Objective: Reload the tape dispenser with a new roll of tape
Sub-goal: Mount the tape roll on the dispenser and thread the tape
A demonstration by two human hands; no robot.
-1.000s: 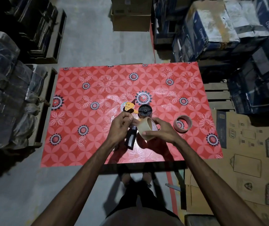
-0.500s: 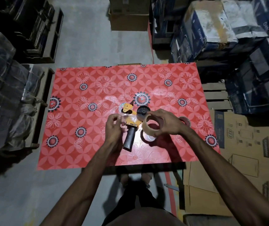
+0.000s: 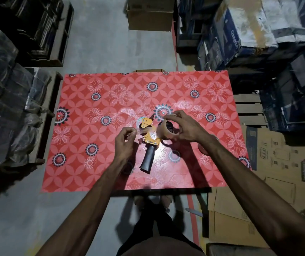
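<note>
- On the red flower-patterned table [image 3: 92,163], the orange metal tape dispenser with its black handle [image 3: 148,143] lies flat on its side, handle toward you, so the black hub faces up.
- Your right hand [image 3: 183,129] grips the new tan roll of tape [image 3: 166,130] around its rim, holding it over the hub; whether it is seated yet, I cannot tell.
- Your left hand [image 3: 125,143] is pinched shut just beside the dispenser, apparently on the roll's loose clear end, likely for threading it.

Right hand [image 3: 184,128] moved tape roll [image 3: 164,131] up over dispenser [image 3: 148,137] hub.
</note>
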